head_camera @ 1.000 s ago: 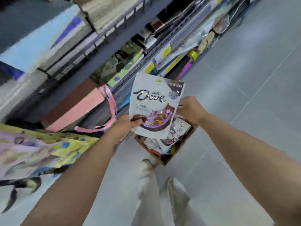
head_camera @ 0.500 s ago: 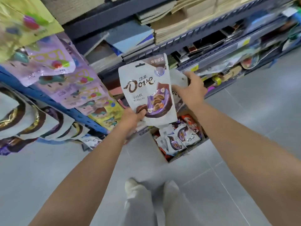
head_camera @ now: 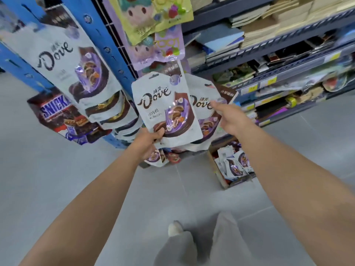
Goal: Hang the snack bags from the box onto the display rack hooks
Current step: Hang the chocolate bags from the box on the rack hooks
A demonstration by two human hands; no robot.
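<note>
Before the blue display rack [head_camera: 99, 33] at left, with the cardboard box [head_camera: 216, 167] on the floor at right, the Dove pouch [head_camera: 163, 104] stood upright, its near lower corner pinched in the grip of the left hand [head_camera: 148, 141]. It looked light, floppy and slick, so a hold nearer the top hang slot [head_camera: 154, 75] would likely steady it. The right hand [head_camera: 230, 120] touched a second Dove pouch [head_camera: 201, 101] just behind; whether its grip was closed on it could not be told.

Glossy plastic snack bag [head_camera: 163, 110]; cardboard box [head_camera: 217, 166]; matt grey floor [head_camera: 57, 169].
</note>
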